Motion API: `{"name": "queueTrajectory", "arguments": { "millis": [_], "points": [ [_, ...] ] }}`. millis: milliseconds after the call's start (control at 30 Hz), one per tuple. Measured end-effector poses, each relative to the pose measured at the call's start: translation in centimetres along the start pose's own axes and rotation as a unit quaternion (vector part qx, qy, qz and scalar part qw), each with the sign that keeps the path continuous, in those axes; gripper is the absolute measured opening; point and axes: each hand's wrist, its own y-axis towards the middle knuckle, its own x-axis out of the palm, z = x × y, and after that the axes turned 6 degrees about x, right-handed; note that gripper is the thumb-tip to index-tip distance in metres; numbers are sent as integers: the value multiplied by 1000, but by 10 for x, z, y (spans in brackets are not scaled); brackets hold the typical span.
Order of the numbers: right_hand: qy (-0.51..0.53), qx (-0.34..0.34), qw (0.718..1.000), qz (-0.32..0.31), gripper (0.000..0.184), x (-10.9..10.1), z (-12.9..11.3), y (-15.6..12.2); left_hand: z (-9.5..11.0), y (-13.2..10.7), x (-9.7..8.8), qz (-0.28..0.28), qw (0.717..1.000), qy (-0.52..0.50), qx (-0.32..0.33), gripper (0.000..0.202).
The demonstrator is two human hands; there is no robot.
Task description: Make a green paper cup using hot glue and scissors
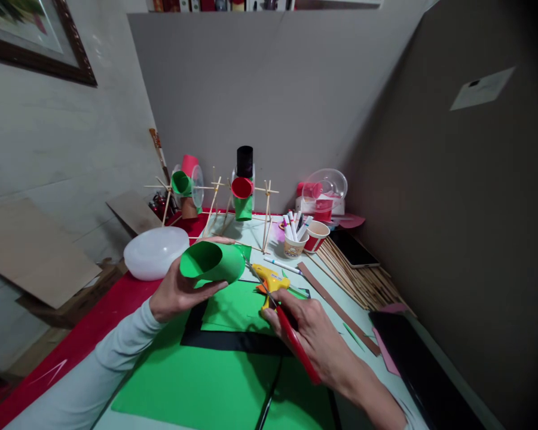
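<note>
My left hand (176, 291) is wrapped round a green paper roll (211, 263), held above the table with its open end towards me. My right hand (312, 337) grips red-handled scissors (291, 337), their blades pointing up to the roll's right edge. Under both hands lie green paper sheets (197, 382) and a black sheet (233, 341). A yellow glue gun (271, 280) rests on the green paper just beyond my right hand.
A white bowl (155, 252) stands at the left. At the back stand stick frames with green and red paper cups (242, 197), a cup of markers (295, 239), a red cup (316, 236) and a clear dome (325, 188). Wooden sticks (363, 278) lie at right.
</note>
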Motion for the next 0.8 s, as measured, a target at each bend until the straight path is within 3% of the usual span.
{"name": "queueTrajectory", "arguments": {
  "millis": [267,400,533,667,800],
  "points": [
    [4,4,1000,-5,22,1,-1,1,2,5,-4,10,1000,9,17,54],
    [-15,41,999,-14,24,-4,-4,2,1,4,-1,59,993,-93,-32,54],
    [-12,50,998,-44,29,-8,-7,3,-4,-1,6,127,967,-205,-85,48],
    [45,56,996,-45,32,-9,-5,5,-2,-1,11,156,960,-217,-86,41],
    [165,115,977,-69,34,-9,-4,5,-4,1,10,187,959,-197,-74,31]
  ]
}}
